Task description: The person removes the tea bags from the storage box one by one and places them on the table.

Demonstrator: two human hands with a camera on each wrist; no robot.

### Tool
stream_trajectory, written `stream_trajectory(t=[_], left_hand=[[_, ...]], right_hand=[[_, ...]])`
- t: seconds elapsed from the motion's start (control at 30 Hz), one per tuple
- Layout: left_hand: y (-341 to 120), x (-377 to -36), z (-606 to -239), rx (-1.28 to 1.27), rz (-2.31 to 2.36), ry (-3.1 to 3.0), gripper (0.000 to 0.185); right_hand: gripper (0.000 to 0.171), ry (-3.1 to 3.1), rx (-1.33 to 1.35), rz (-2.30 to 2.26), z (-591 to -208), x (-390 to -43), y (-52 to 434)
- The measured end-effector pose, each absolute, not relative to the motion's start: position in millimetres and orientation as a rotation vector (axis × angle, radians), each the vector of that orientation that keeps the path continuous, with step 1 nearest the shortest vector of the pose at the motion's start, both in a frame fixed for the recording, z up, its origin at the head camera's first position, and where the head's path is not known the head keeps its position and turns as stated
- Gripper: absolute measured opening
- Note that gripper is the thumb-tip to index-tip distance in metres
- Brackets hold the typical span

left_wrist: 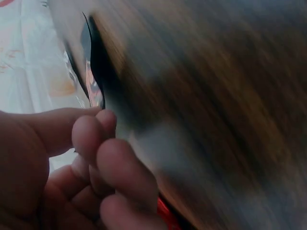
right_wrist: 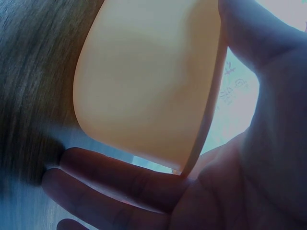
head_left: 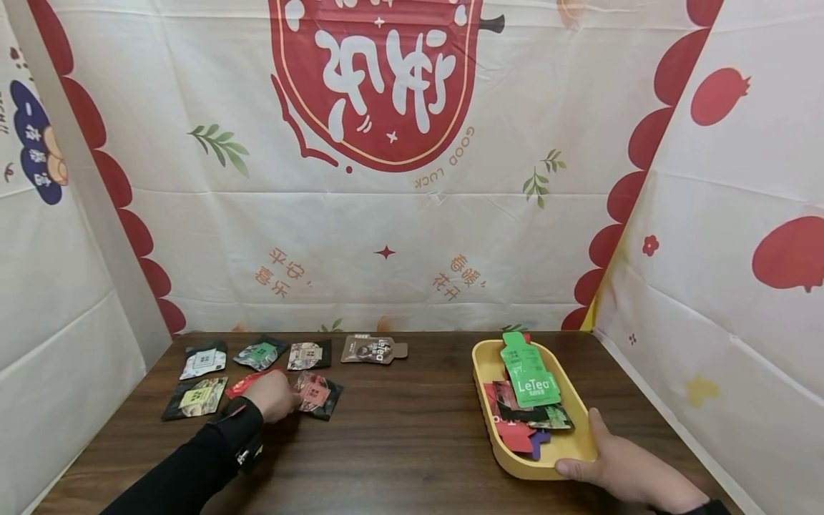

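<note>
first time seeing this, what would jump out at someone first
Probably the big red emblem with white characters, high in the middle of the white backdrop. Next, the bright green packet atop others in the yellow tray at right, which the right hand holds by its near right corner. Then the left hand over the left half of the table, pinching a dark packet with a pink label.

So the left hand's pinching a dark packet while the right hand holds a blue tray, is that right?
Not quite: the tray is yellow, as the head view shows. The left hand does pinch a dark packet, and the right hand holds the tray.
</note>
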State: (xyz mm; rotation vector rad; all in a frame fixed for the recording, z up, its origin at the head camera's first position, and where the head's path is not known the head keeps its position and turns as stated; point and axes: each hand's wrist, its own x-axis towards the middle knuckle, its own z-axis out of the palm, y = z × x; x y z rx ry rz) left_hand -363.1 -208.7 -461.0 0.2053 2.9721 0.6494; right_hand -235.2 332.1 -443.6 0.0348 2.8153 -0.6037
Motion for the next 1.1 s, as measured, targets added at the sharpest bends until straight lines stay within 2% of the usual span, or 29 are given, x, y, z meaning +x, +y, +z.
stream_trajectory(t=[0.13, 0.5, 0.77, 0.87, 1.1], left_hand=[[-212, -368, -464, 0.13, 0.636, 2.932, 0.033], [-214, -367, -458, 0.139, 0.47, 2.952, 0.039], [-210, -361, -446, 0.074, 0.495, 2.921, 0.039], [-208, -363, -444, 0.131, 0.417, 2.927, 0.037], [-168, -373, -434, 0.258, 0.251, 3.044, 0.025]], right_hand=[[0.123, 2.82, 0.028, -0.616, -445, -235, 333], [0.122, 2.832, 0.012, -0.638, -447, -233, 333], [0.123, 2.844, 0.017, -0.646, -445, -232, 333], [0.123, 2.845, 0.016, -0.653, -446, -232, 333], [0.124, 2.812, 0.036, -0.656, -447, -234, 334]])
